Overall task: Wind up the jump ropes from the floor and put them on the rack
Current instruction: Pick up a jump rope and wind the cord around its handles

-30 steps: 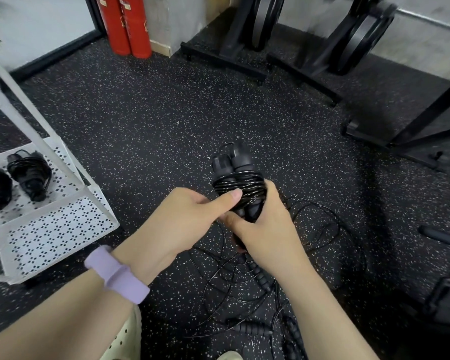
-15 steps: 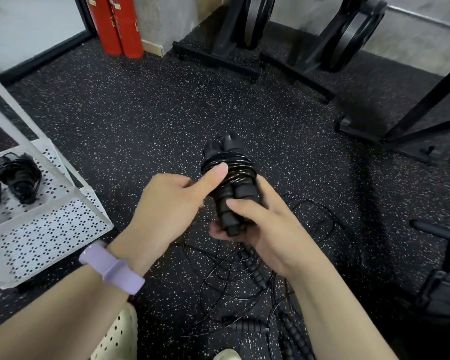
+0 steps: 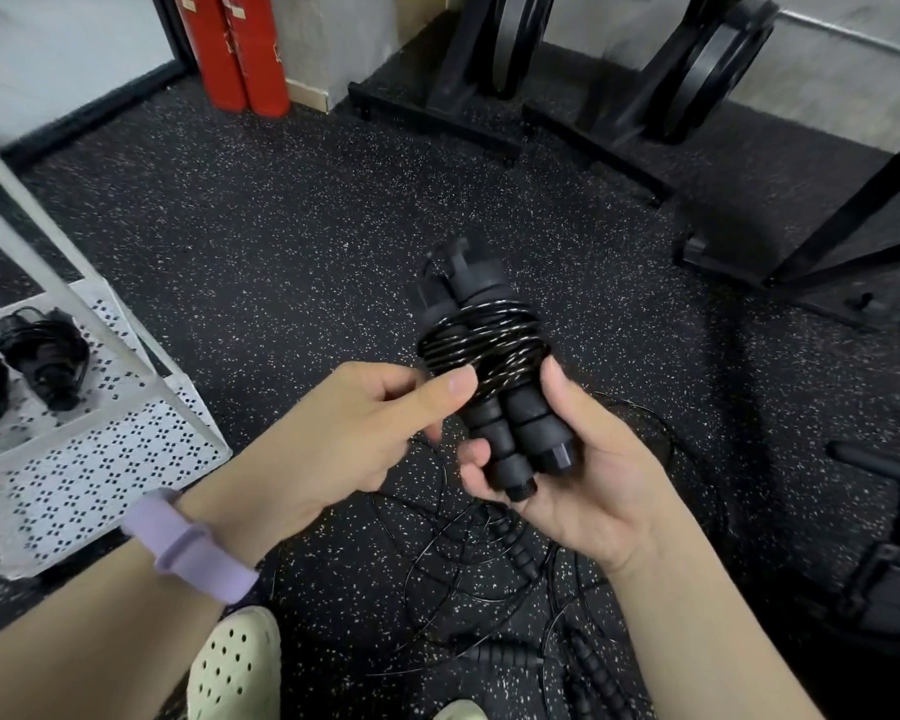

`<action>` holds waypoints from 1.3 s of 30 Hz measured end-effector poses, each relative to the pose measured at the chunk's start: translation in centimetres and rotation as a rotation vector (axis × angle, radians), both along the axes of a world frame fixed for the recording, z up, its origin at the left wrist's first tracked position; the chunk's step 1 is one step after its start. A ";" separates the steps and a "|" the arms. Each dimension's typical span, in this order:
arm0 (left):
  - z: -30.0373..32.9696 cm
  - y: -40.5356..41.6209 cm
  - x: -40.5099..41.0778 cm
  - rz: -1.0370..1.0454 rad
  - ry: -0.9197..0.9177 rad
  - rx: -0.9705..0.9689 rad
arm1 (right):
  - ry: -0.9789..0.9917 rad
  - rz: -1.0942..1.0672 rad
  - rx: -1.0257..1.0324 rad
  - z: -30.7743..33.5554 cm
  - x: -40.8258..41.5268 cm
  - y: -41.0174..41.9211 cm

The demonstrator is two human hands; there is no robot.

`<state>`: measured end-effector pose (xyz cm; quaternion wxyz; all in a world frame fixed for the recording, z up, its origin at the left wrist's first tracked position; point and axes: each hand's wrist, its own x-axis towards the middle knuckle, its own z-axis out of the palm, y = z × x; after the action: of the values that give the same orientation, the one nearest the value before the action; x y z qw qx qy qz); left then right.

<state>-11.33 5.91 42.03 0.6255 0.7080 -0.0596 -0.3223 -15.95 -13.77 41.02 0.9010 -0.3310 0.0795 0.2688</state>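
A wound black jump rope (image 3: 481, 350), its two ribbed handles side by side with cord wrapped round them, stands upright in front of me. My right hand (image 3: 572, 459) grips the lower ends of the handles, palm turned up. My left hand (image 3: 354, 433), with a lilac wristband, pinches the cord at the left of the winding with thumb and fingers. Loose jump ropes (image 3: 494, 543) lie tangled on the speckled floor below my hands. A white perforated rack (image 3: 100, 449) at the left holds two wound ropes (image 3: 48, 350).
Black weight stands (image 3: 494, 70) line the far wall, red cylinders (image 3: 235, 49) stand at the back left, and dark equipment frames (image 3: 853, 241) sit at the right. My pale clog (image 3: 235, 662) shows at the bottom.
My right hand has turned palm up and slid down to the handle ends. My left thumb has moved from the top of the winding to its left side.
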 end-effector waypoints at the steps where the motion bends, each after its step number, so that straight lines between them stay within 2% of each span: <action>1: 0.1 0.1 0.0 -0.019 -0.006 0.006 | 0.016 0.029 -0.006 0.0 -0.1 0.2; 9: 0.7 -0.1 -0.5 -0.065 -0.076 0.125 | -0.029 0.174 -0.004 -0.2 0.1 0.8; 14: 1.0 -0.3 -0.7 -0.056 -0.144 0.299 | -0.032 0.174 -0.223 -0.1 0.1 -0.4; 18: 0.4 -0.7 -1.1 0.047 -0.196 0.416 | 0.056 0.019 -0.398 0.1 0.4 0.1; 22: 0.8 -1.9 -2.4 0.111 -0.233 0.246 | 0.062 -0.168 -0.411 -0.5 0.8 0.5; 25: 1.3 -2.8 -3.3 0.156 -0.181 0.080 | 0.090 -0.299 -0.523 -0.8 0.8 0.8; 29: 0.8 -3.3 -3.9 0.110 -0.233 0.072 | 0.143 -0.368 -0.622 -0.8 0.8 1.7; 35: 1.0 -3.0 -3.9 0.038 -0.443 0.181 | 0.192 -0.344 -0.557 -1.2 0.7 2.3; 39: 0.9 -3.4 -4.1 0.005 -0.590 0.359 | 0.223 -0.333 -0.353 -0.7 0.4 2.7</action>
<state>-15.44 2.55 42.89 0.4476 0.8696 -0.1787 -0.1074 -15.54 -11.11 40.30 0.8467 -0.4338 0.2775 0.1336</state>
